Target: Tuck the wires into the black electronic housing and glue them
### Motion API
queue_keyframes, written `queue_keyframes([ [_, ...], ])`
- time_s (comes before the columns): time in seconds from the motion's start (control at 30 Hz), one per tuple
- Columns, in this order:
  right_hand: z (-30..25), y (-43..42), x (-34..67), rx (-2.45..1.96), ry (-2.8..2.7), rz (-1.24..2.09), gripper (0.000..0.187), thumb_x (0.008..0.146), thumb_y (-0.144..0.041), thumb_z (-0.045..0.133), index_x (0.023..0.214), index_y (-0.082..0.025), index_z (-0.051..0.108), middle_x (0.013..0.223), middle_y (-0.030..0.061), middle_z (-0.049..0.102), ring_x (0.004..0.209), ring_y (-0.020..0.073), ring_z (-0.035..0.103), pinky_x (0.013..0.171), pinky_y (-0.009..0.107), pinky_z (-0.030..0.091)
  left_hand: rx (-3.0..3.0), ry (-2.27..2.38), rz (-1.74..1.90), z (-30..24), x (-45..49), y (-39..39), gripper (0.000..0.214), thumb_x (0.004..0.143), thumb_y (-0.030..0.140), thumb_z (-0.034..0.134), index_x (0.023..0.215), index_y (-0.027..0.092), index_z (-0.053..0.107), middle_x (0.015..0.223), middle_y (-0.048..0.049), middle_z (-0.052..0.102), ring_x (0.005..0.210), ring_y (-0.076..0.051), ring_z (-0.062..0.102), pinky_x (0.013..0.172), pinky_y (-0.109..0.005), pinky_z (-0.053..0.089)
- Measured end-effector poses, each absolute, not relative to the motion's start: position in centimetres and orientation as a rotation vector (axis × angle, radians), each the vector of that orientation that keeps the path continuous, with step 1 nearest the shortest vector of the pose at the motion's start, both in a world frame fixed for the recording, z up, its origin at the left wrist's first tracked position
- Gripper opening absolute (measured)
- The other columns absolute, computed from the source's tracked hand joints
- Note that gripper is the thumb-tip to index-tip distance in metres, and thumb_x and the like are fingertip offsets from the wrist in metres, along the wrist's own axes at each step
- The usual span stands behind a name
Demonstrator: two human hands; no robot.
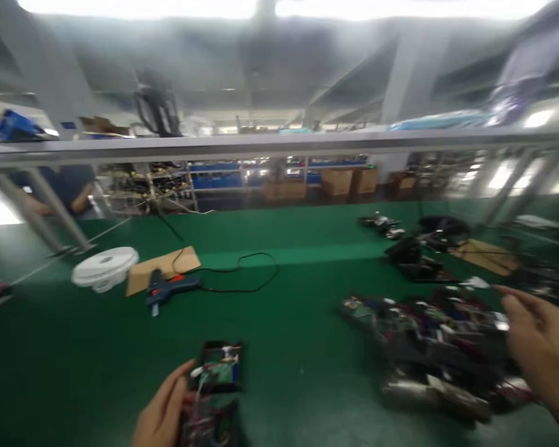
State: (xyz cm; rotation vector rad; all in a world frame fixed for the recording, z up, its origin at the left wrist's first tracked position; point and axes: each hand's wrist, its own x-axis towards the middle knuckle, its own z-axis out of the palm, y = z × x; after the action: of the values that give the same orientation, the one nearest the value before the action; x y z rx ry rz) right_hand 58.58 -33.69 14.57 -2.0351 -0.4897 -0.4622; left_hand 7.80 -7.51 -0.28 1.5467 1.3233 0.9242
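My left hand (161, 410) is at the bottom edge, gripping a small black open case with a green circuit board and wires (218, 372) that rests on the green bench (279, 310). My right hand (540, 347) hovers at the right edge, fingers spread and holding nothing, just above a heap of similar black cases with boards and wires (428, 347). The frame is motion-blurred.
A blue glue gun (168, 287) with a black cord (242, 273) lies by a cardboard sheet (161, 268) and a white tape roll (105, 267). More black parts (414, 248) and cardboard (484, 254) sit far right. A person's arm (77, 195) shows behind the rail (279, 146).
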Motion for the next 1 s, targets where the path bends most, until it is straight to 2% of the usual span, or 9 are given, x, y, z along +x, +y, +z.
queue_keyframes([
  [0.07,12.4,-31.3,52.2,-1.955,-0.675,-0.318,0.06,0.087,-0.084,0.044,0.118,-0.04,0.07,0.133,0.0146,0.066,0.131,0.0364,0.056,0.111,0.061,0.036,1.475,1.192,0.858,-0.2,6.7,-7.1,0.086,0.076,0.09,0.053,0.125,0.022,0.068,0.069,-0.0023,0.073,0.066,-0.025,0.069,0.061,-0.032,0.057],
  [0.13,9.9,-28.8,44.7,-1.797,-0.957,-0.003,0.046,0.087,-0.077,0.052,0.109,-0.042,0.073,0.122,0.0124,0.072,0.121,0.0354,0.064,0.11,0.057,0.044,1.467,1.138,0.836,-0.3,6.9,-6.8,0.088,0.083,0.087,0.048,0.133,0.017,0.062,0.076,-0.0054,0.076,0.07,-0.025,0.07,0.066,-0.032,0.058],
  [0.27,5.6,-23.6,32.0,-1.692,-1.22,0.522,0.043,0.1,-0.063,0.046,0.123,-0.034,0.067,0.118,0.009,0.073,0.105,0.0275,0.072,0.091,0.04,0.061,1.463,1.057,0.799,-0.2,7.4,-7.2,0.089,0.087,0.084,0.045,0.139,0.013,0.058,0.084,-0.0097,0.078,0.077,-0.026,0.072,0.073,-0.032,0.058],
  [0.4,3.4,-20.5,26.9,-1.678,-1.299,0.764,0.052,0.105,-0.061,0.037,0.135,-0.026,0.059,0.128,0.0113,0.068,0.115,0.026,0.068,0.097,0.037,0.057,1.471,0.977,0.719,0.7,6.2,-8.0,0.077,0.095,0.075,0.044,0.145,0.018,0.052,0.09,-0.0083,0.078,0.063,-0.02,0.064,0.062,-0.029,0.053],
  [0.47,3.0,-19.9,26.3,-1.674,-1.302,0.81,0.054,0.104,-0.063,0.034,0.134,-0.025,0.059,0.128,0.0114,0.066,0.119,0.0265,0.065,0.102,0.038,0.053,1.521,0.915,0.66,1.4,5.6,-8.4,0.072,0.097,0.072,0.043,0.148,0.021,0.049,0.093,-0.0069,0.078,0.063,-0.019,0.062,0.066,-0.029,0.052],
  [0.6,3.4,-19.7,26.3,-1.676,-1.213,0.976,0.057,0.101,-0.066,0.035,0.133,-0.025,0.058,0.132,0.0117,0.063,0.127,0.0283,0.058,0.11,0.041,0.044,1.51,0.753,0.613,2.4,5.4,-9.4,0.076,0.098,0.073,0.04,0.158,0.026,0.032,0.115,-0.0087,0.074,0.084,-0.022,0.067,0.085,-0.033,0.051],
  [0.8,4.9,-19.9,26.6,-1.595,-1.097,1.187,0.046,0.1,-0.056,0.044,0.136,-0.028,0.055,0.139,0.0082,0.059,0.136,0.0281,0.049,0.115,0.042,0.036,1.553,0.653,0.589,3.3,5.6,-10.2,0.087,0.099,0.07,0.043,0.161,0.03,-0.003,0.13,-0.0122,0.064,0.101,-0.025,0.067,0.081,-0.032,0.047],
  [0.9,4.6,-20.3,26.5,-1.469,-0.961,1.269,0.043,0.094,-0.048,0.054,0.131,-0.027,0.058,0.135,0.008,0.062,0.128,0.0291,0.056,0.106,0.04,0.043,1.557,0.598,0.554,3.8,5.2,-10.1,0.089,0.1,0.067,0.046,0.161,0.032,-0.007,0.13,-0.0119,0.062,0.107,-0.027,0.066,0.087,-0.035,0.045],
  [1.0,4.0,-21.1,26.0,-1.271,-0.79,1.421,0.052,0.086,-0.051,0.064,0.131,-0.027,0.055,0.115,0.0087,0.07,0.1,0.0284,0.069,0.084,0.037,0.052,1.528,0.51,0.545,4.3,5.1,-10.2,0.086,0.097,0.068,0.052,0.162,0.036,0.007,0.128,-0.0096,0.061,0.114,-0.028,0.063,0.099,-0.039,0.044],
])
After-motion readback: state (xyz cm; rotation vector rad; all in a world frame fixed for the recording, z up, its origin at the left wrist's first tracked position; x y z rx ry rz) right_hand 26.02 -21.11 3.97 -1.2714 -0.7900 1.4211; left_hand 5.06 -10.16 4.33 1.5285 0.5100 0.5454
